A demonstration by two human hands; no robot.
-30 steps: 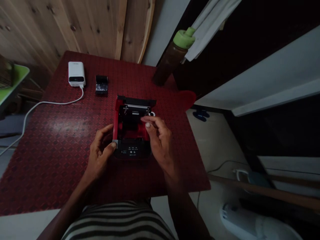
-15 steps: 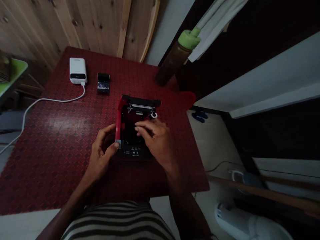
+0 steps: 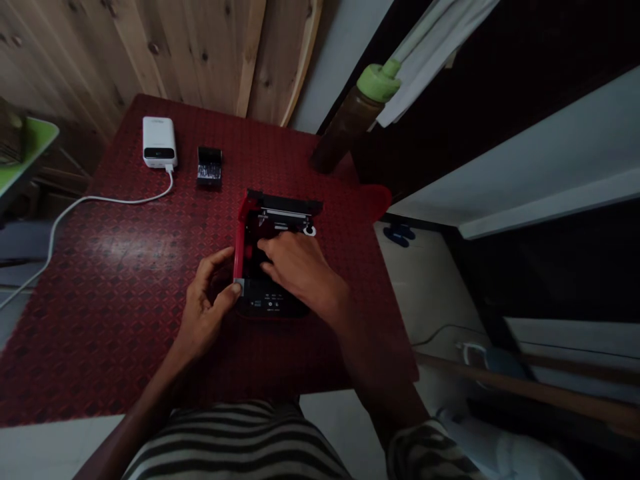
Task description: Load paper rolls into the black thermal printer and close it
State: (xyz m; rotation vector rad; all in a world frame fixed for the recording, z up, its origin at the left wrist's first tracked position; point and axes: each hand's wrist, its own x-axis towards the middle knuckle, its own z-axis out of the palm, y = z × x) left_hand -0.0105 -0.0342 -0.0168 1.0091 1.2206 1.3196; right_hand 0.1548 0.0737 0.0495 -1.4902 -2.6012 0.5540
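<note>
A small red and black printer (image 3: pixel 274 293) sits on the table with its lid (image 3: pixel 285 202) raised and its dark inner compartment exposed. My left hand (image 3: pixel 207 303) holds the printer's left side, thumb on the grey front corner and fingers along the red wall. Over the compartment, my right hand (image 3: pixel 300 270) reaches in from the right. Its index finger and thumb are apart, with nothing visible between them; the other fingers are hidden under the hand. A white ring-shaped part (image 3: pixel 310 231) shows at the printer's right side.
Behind the printer lie a small black item with a shiny patterned strip (image 3: pixel 209 167) and a white power bank (image 3: pixel 159 142) with a white cable (image 3: pixel 115 201). A brown bottle with a green cap (image 3: pixel 347 120) stands at the red patterned table's (image 3: pixel 125 320) back right corner.
My right hand has moved left from the printer's right edge and turned, its fingers now deeper over the compartment. My left hand keeps its hold. The whole view has shifted slightly.
</note>
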